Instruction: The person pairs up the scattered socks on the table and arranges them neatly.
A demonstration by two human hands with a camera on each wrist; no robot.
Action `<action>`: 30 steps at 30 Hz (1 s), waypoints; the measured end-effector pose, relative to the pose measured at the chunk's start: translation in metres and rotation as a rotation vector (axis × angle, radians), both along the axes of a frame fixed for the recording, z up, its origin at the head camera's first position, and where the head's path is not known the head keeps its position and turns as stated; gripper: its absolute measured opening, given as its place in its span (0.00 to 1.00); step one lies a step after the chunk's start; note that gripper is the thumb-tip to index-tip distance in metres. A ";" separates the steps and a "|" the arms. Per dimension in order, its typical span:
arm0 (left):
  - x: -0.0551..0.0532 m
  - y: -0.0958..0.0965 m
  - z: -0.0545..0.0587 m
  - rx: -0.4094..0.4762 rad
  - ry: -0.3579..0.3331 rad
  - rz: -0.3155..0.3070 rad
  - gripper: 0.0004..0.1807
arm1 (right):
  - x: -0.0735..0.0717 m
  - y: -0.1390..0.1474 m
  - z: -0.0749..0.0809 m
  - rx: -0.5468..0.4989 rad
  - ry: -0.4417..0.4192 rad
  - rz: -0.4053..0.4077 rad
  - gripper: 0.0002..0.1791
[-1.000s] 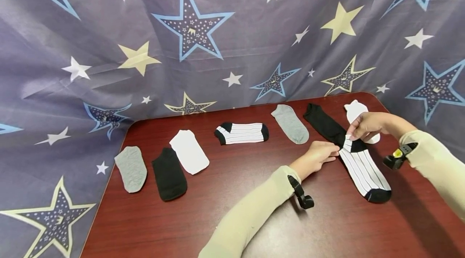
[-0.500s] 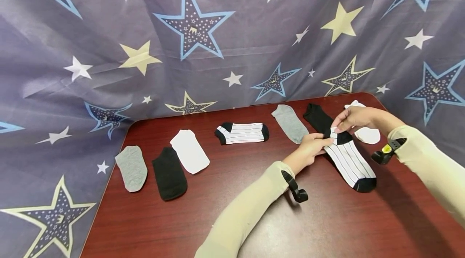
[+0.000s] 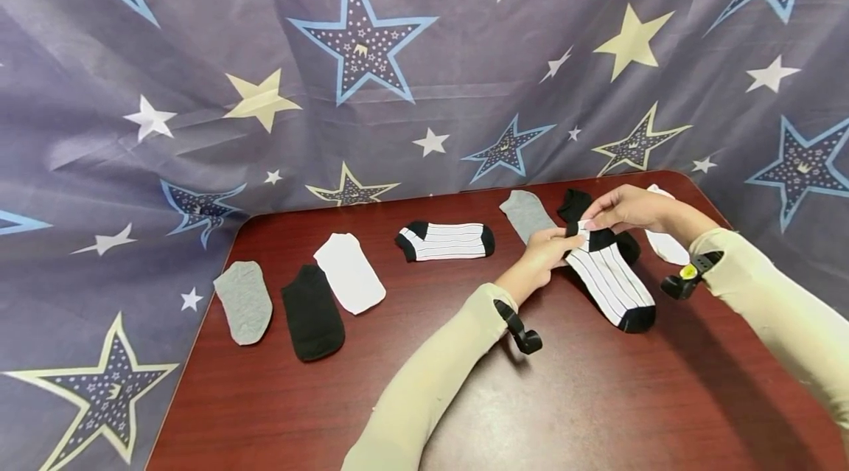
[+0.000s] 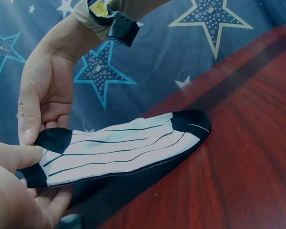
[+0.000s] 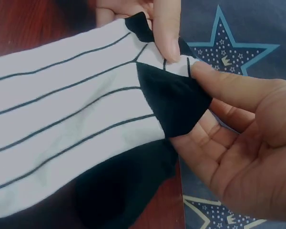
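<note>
A white sock with thin dark stripes and black heel, toe and cuff [image 3: 606,276] hangs between both hands, toe toward the near right. My left hand [image 3: 540,255] pinches its cuff, thumb on top. My right hand [image 3: 623,209] pinches the heel side of the same opening; in the right wrist view its thumb [image 5: 233,88] lies over the cuff edge with fingers beneath. In the left wrist view the striped sock [image 4: 119,148] stretches out over the table. Behind it a black sock [image 3: 575,203] is partly covered by the hand and sock.
Along the table [image 3: 411,353] lie a grey sock [image 3: 244,303], a black sock [image 3: 313,316], a white sock [image 3: 349,273], a second striped sock [image 3: 447,241], another grey sock [image 3: 527,213] and a white sock [image 3: 666,246] at far right. A star-patterned cloth [image 3: 371,132] hangs behind.
Both hands have carried the striped sock leftward and slightly away, off its earlier place along the black sock. The other socks stay put; the head view has shifted slightly.
</note>
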State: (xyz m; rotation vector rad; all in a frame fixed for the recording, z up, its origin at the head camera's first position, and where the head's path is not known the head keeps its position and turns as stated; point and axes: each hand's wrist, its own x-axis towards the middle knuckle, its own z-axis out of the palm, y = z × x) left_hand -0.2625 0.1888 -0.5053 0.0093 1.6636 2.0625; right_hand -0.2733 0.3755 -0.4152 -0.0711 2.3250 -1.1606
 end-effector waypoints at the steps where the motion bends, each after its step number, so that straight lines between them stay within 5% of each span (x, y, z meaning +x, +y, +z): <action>1: -0.002 -0.003 0.001 -0.004 0.005 -0.006 0.11 | -0.001 -0.002 0.000 -0.007 -0.005 -0.001 0.23; 8: -0.011 -0.022 0.008 -0.050 0.029 -0.020 0.19 | -0.003 -0.014 -0.003 -0.037 -0.047 0.006 0.20; 15: -0.017 -0.038 0.015 -0.059 0.049 -0.040 0.16 | -0.006 -0.028 -0.003 -0.049 -0.011 0.024 0.14; 24: -0.027 -0.058 0.025 -0.092 0.073 0.032 0.17 | -0.009 -0.049 -0.004 -0.147 -0.079 0.049 0.15; 30: -0.035 -0.073 0.030 -0.025 0.062 0.049 0.17 | -0.013 -0.060 -0.008 -0.164 -0.100 0.054 0.06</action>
